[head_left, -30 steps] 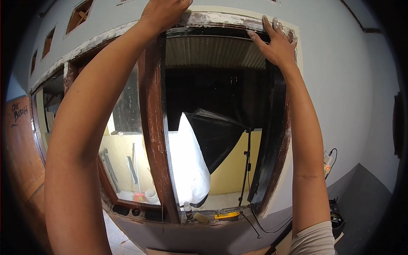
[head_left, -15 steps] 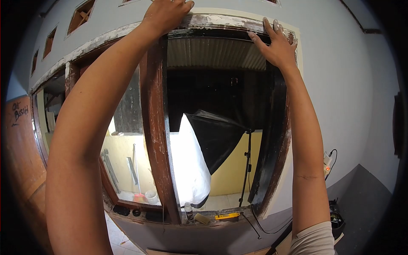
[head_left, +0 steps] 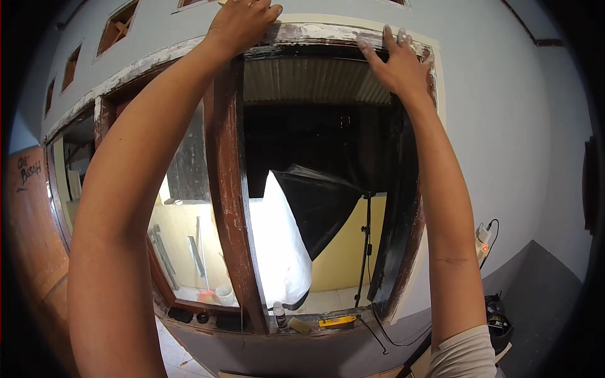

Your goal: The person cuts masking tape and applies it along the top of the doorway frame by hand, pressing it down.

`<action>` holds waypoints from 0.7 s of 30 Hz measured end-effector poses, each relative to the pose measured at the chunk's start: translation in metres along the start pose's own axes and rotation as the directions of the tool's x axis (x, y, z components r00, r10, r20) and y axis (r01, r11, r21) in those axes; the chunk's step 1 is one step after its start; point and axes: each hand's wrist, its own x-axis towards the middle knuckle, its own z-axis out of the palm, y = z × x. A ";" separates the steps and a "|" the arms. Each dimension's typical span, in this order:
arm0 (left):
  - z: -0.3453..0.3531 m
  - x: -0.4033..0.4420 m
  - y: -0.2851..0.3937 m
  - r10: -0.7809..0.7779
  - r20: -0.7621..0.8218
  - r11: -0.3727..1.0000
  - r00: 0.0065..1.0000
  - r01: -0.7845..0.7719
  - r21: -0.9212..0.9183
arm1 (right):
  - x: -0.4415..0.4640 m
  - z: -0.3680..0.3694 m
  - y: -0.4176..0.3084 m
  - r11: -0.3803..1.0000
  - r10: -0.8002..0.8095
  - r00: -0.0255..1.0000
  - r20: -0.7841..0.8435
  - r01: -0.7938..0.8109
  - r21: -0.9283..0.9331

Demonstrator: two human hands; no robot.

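Observation:
At the top of the window frame point(head_left: 230, 183), my left hand point(head_left: 244, 24) is raised with its fingers curled. A cream strip of masking tape point(head_left: 353, 26) runs along the frame's upper edge from that hand to the right corner and down the side. A small cream bit shows at the hand's far side, cut off by the picture's top; I take it for the same tape. My right hand point(head_left: 403, 66), its fingers spread and dusty with white, rests against the flaking top rail point(head_left: 321, 31) near the corner.
On the sill stand a small bottle point(head_left: 279, 314), a pale block point(head_left: 299, 325) and a yellow cutter-like tool point(head_left: 337, 321). Behind the opening, a lit softbox point(head_left: 321, 214) sits on a black stand point(head_left: 367, 252). A cable and plugs point(head_left: 483, 233) are at the right wall.
The view has shifted slightly. My right hand has slid a little left along the top rail. My left hand stays curled at nearly the same place.

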 end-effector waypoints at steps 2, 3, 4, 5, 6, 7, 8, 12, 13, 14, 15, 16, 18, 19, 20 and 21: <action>0.001 0.001 0.000 0.008 -0.024 1.000 1.000 -0.008 -0.006 | 0.001 0.011 -0.021 0.997 -0.048 0.994 -0.099 0.054 0.056; 0.000 0.001 0.001 0.004 -0.002 1.000 1.000 -0.004 0.013 | 0.000 0.014 -0.035 0.994 -0.085 0.988 -0.127 0.092 0.050; -0.002 0.001 0.001 0.001 0.019 1.000 1.000 -0.002 0.031 | -0.001 0.018 -0.051 0.995 -0.084 0.988 -0.128 0.090 0.047; -0.002 0.002 0.001 0.001 0.016 1.000 1.000 -0.001 0.031 | -0.001 0.021 -0.067 0.990 -0.117 0.981 -0.157 0.128 0.065; -0.001 0.002 0.001 0.001 0.010 1.000 1.000 -0.002 0.019 | -0.001 0.024 -0.084 0.983 -0.149 0.971 -0.186 0.167 0.083; -0.001 0.002 0.001 0.003 0.004 1.000 1.000 -0.003 0.008 | -0.002 0.024 -0.100 0.983 -0.149 0.971 -0.187 0.166 0.083; -0.002 0.001 0.001 0.004 0.004 1.000 1.000 -0.004 0.008 | -0.003 0.022 -0.115 0.978 -0.174 0.964 -0.200 0.192 0.077; -0.004 0.000 -0.001 -0.019 -0.001 0.998 1.000 0.019 -0.058 | 0.000 0.028 -0.159 0.942 -0.292 0.930 -0.225 0.320 0.100; -0.003 0.000 -0.001 -0.017 0.014 0.998 1.000 0.018 -0.062 | -0.002 0.030 -0.163 0.933 -0.320 0.912 -0.255 0.350 0.079; -0.004 0.001 -0.001 -0.016 0.014 0.998 1.000 0.017 -0.064 | -0.002 0.032 -0.161 0.934 -0.319 0.913 -0.254 0.349 0.079; -0.005 0.001 0.000 -0.013 0.028 0.999 1.000 0.014 -0.051 | 0.000 0.034 -0.156 0.909 -0.368 0.894 -0.256 0.403 0.102; -0.006 0.002 0.000 -0.010 0.039 0.999 0.999 0.012 -0.035 | 0.003 0.035 -0.151 0.881 -0.416 0.871 -0.263 0.457 0.123; -0.008 0.002 0.001 -0.022 0.036 0.999 0.999 0.023 -0.037 | 0.003 0.023 -0.143 0.893 -0.390 0.895 -0.216 0.424 0.149; -0.008 0.002 0.002 -0.034 0.035 0.999 0.999 0.035 -0.041 | 0.002 0.018 -0.137 0.904 -0.364 0.917 -0.165 0.390 0.173; -0.008 0.002 0.002 -0.033 0.036 0.999 0.999 0.034 -0.041 | 0.002 0.017 -0.128 0.904 -0.363 0.917 -0.164 0.389 0.175; -0.008 0.002 0.001 -0.013 0.017 1.000 1.000 0.013 0.003 | 0.003 0.017 -0.115 0.924 -0.316 0.932 -0.176 0.345 0.166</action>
